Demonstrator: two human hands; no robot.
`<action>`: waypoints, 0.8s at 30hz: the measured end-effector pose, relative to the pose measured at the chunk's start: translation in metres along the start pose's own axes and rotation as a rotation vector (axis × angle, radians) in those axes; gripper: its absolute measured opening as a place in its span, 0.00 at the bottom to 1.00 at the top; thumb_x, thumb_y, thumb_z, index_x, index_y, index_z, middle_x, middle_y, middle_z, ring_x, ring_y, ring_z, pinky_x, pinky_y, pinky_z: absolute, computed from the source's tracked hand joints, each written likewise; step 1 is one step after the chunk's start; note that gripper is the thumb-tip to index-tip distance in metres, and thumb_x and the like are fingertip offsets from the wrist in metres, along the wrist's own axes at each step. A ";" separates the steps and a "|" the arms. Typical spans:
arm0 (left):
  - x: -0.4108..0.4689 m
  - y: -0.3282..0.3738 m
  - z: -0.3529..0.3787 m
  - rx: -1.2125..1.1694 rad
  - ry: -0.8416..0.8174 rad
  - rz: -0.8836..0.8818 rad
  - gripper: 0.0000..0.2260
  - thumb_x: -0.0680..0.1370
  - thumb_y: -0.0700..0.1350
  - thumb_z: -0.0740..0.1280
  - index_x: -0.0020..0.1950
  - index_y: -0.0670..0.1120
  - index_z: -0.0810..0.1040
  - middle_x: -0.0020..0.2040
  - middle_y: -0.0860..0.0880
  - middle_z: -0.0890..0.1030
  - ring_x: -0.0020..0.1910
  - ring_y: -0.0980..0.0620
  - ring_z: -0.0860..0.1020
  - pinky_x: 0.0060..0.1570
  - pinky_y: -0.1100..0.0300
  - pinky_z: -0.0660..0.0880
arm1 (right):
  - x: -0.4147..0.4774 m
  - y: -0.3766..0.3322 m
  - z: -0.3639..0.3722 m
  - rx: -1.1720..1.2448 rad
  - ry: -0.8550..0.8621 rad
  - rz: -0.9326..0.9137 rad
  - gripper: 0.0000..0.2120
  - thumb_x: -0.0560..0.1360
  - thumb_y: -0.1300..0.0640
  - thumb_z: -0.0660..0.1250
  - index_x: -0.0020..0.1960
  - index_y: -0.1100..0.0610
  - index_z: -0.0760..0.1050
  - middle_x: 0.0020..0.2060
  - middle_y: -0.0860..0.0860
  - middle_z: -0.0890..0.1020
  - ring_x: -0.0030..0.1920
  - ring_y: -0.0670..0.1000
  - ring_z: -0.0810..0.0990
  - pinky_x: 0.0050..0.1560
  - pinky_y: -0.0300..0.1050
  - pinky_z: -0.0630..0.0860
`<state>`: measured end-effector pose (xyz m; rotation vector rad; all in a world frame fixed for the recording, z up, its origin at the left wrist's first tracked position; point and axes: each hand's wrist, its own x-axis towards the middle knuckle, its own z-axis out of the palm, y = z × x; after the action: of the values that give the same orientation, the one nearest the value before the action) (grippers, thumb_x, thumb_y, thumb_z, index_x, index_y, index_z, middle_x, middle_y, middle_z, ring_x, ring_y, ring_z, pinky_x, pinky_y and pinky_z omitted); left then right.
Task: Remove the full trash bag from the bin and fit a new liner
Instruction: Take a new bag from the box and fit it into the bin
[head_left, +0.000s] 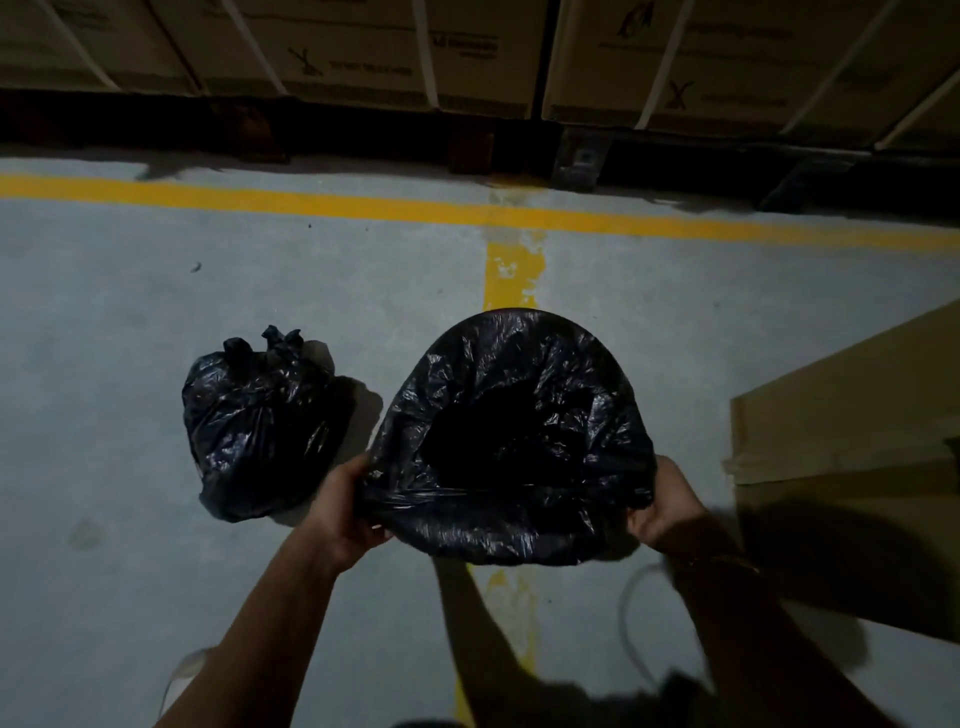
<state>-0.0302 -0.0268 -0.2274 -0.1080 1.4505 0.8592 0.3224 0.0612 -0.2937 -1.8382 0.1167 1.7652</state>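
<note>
A round bin stands on the floor in the middle, fully wrapped by a black plastic liner (511, 426) folded over its rim; the bin's own walls are hidden under the plastic. My left hand (343, 506) grips the liner's edge at the near left of the rim. At the near right of the rim, my right hand (667, 506) holds the liner's edge as well. A full black trash bag (260, 421), knotted at the top, sits on the floor to the left of the bin, apart from it.
A flat cardboard box (852, 415) lies on the floor at the right, close to the bin. Stacked strapped cartons (467, 52) on dark pallets line the far side behind a yellow floor line (311, 202). Grey concrete floor (104, 338) spreads to the left.
</note>
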 end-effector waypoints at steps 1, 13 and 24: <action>0.002 -0.003 0.003 0.071 0.030 0.040 0.16 0.80 0.56 0.62 0.56 0.45 0.81 0.55 0.44 0.83 0.53 0.44 0.80 0.51 0.50 0.76 | 0.012 0.005 0.002 -0.010 -0.028 -0.046 0.23 0.75 0.48 0.69 0.66 0.57 0.80 0.62 0.59 0.84 0.62 0.62 0.82 0.61 0.61 0.80; 0.038 -0.016 0.017 0.560 -0.018 0.226 0.18 0.86 0.59 0.51 0.62 0.55 0.78 0.49 0.43 0.84 0.40 0.49 0.80 0.35 0.59 0.75 | 0.037 0.028 0.011 -0.148 0.084 -0.625 0.43 0.71 0.23 0.61 0.64 0.60 0.80 0.61 0.61 0.83 0.62 0.63 0.82 0.65 0.65 0.76; 0.047 -0.038 0.032 0.006 0.010 0.130 0.21 0.83 0.62 0.55 0.59 0.53 0.84 0.61 0.46 0.85 0.56 0.46 0.84 0.52 0.49 0.79 | 0.026 0.046 0.028 0.135 0.084 -0.411 0.22 0.87 0.51 0.51 0.73 0.61 0.70 0.63 0.60 0.80 0.61 0.59 0.80 0.60 0.54 0.80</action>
<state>0.0124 -0.0152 -0.2804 -0.0136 1.4816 0.9609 0.2799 0.0446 -0.3324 -1.6951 -0.1018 1.3647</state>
